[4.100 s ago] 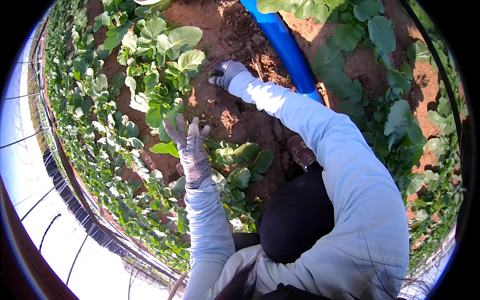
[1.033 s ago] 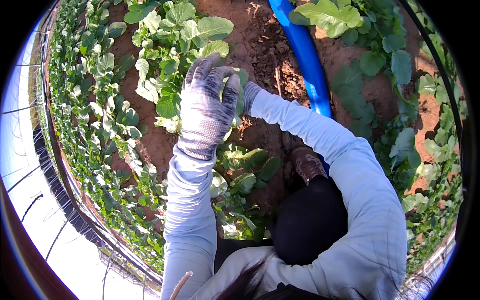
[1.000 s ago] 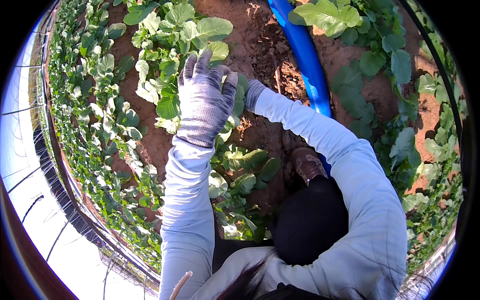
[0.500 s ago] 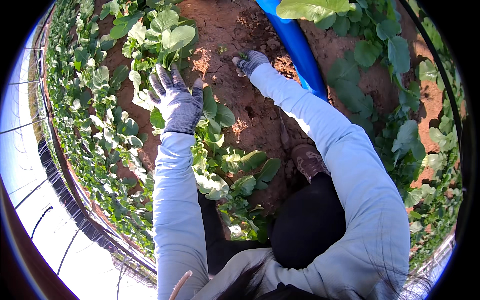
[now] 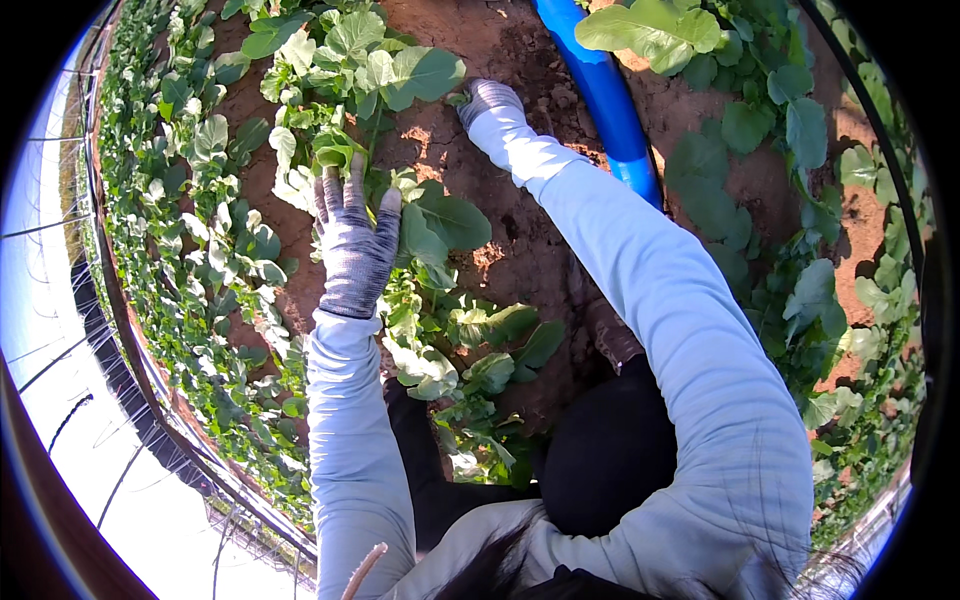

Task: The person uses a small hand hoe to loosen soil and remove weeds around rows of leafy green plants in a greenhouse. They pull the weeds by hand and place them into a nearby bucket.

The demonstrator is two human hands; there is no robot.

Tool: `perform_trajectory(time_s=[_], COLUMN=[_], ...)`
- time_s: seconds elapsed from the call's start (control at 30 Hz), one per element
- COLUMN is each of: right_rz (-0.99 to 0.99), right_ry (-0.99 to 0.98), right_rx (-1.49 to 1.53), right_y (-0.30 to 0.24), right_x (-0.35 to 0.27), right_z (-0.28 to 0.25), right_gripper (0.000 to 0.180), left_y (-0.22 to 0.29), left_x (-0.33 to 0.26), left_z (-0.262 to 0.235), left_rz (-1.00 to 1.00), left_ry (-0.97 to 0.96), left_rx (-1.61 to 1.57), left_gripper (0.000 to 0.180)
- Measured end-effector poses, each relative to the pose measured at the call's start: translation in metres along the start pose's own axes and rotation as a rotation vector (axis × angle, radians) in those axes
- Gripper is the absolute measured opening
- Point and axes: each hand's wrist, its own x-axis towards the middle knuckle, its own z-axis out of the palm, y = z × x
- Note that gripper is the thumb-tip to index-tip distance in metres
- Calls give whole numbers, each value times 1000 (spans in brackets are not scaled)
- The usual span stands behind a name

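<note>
My left hand (image 5: 355,240), in a grey patterned glove, lies flat with fingers spread on the leaves of a row of low green plants (image 5: 340,150). My right hand (image 5: 488,98), also gloved, reaches far forward to bare red-brown soil (image 5: 500,260), beside a large-leaved plant (image 5: 415,72). Its fingers curl down toward the ground and their tips are hidden, so I cannot see whether they hold anything. Both arms wear pale blue sleeves.
A thick blue pipe (image 5: 605,95) runs along the soil just right of my right hand. More leafy plants (image 5: 800,300) grow to the right. A wire fence edge (image 5: 150,400) borders the bed on the left. A brown shoe (image 5: 615,340) rests on the soil below.
My left hand came down from in front of the camera and moved left onto the plant leaves. My right hand stayed on the soil near the blue pipe.
</note>
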Motion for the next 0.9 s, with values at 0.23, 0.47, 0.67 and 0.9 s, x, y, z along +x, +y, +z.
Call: perform_trajectory(time_s=[0.23,0.47,0.67,0.9], right_rz=[-23,-16,-852,-692], right_ry=[-104,-191,56,210], right_rx=[-76,1233,1133,679], right_y=[11,15,-133,-69], right_x=[2,-45,-57,-61], right_z=[-9,-69,-187,-148], right_gripper=[43,23,25,27], left_y=[46,63,78,70], left_x=[-107,-221,-218,-220], left_z=[-67,-102,-77,-94], left_rz=[126,-132,-106,-78], left_ry=[-30,-175,-258,-284], left_rx=[-268,-406,-469,-475], left_gripper=[39,26,33,38])
